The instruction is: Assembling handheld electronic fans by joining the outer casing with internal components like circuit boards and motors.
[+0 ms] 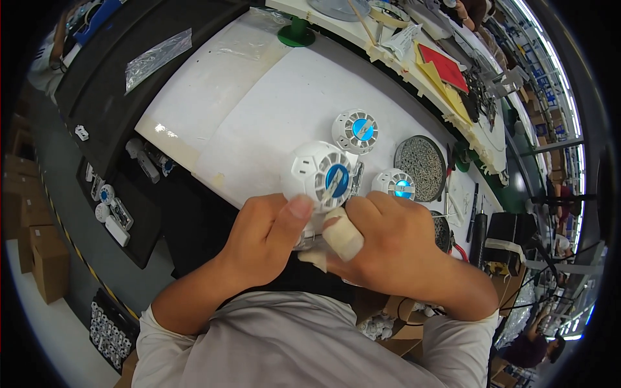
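Observation:
A white rounded socket housing (pixel 304 169), with outlet slots on its side and a blue disc in its slotted end, is tilted up over the table's near edge. My left hand (pixel 268 236) grips its lower left side, the thumb pressed against the shell. Closed at its lower right is my right hand (pixel 394 236), with pale tape wrapped round the fingers; its fingers curl against the housing's lower part, which the hands mostly hide. Two similar white slotted pieces with blue centres are near it: one piece (pixel 358 131) beyond it, another piece (pixel 393 183) just past my right knuckles.
A round tray of small screws (pixel 420 168) stands to the right, with a smaller dark dish (pixel 441 231) nearer. Red-handled pliers (pixel 460 252) lie at the right edge. A green spool-like stand (pixel 296 32) is at the back. At left, a black tray (pixel 123 216) holds white parts.

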{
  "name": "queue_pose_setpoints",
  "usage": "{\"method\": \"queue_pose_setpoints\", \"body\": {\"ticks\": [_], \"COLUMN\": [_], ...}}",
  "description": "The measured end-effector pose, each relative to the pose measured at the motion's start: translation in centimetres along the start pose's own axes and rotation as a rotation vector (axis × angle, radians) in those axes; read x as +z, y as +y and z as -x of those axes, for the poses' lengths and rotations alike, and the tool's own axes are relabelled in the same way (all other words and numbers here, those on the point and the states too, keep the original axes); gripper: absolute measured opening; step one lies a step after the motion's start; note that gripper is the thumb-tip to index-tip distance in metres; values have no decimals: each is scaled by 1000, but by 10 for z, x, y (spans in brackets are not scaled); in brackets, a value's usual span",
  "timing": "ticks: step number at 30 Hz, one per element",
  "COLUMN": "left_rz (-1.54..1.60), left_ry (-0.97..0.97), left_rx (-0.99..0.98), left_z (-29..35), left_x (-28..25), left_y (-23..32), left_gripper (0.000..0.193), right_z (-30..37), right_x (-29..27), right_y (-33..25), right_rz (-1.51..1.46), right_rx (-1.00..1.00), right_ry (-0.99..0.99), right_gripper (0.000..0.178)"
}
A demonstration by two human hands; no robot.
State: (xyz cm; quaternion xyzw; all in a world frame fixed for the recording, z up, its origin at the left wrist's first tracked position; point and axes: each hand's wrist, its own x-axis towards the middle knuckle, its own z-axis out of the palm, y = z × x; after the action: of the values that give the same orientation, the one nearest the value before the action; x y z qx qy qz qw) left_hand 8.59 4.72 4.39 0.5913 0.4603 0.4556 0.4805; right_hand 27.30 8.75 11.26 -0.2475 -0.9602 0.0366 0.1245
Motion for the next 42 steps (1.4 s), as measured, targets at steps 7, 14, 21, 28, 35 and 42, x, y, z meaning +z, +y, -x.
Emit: {"method": "queue_pose_setpoints", "body": {"ticks": [7, 14, 21, 28, 35, 42], "left_rz": [104, -34, -49, -28, 633, -10], "left_ry": [124, 171, 310, 384, 456, 393], "left_rx": [-98, -16, -32, -53, -72, -240], "left_z": [-12, -15, -33, -85, -66, -81], "left_x": [5, -5, -25, -67, -83, -109], "left_y": [-4, -7, -4, 4, -5, -45], "left_gripper": [65, 66, 66, 71, 64, 55], "right_z": [-14, -20, -35, -45, -82, -47], "right_x": [11, 24, 36, 40, 3, -21], "right_y": [-3, -9, -9, -19, 93, 79], "right_rz": [-2, 53, 75, -136, -131, -276], "right_rx": [214, 214, 160, 196, 480, 385], "right_ry": [-95, 131, 263, -94, -83, 153], "right_gripper": [38, 38, 33, 36, 33, 11]}}
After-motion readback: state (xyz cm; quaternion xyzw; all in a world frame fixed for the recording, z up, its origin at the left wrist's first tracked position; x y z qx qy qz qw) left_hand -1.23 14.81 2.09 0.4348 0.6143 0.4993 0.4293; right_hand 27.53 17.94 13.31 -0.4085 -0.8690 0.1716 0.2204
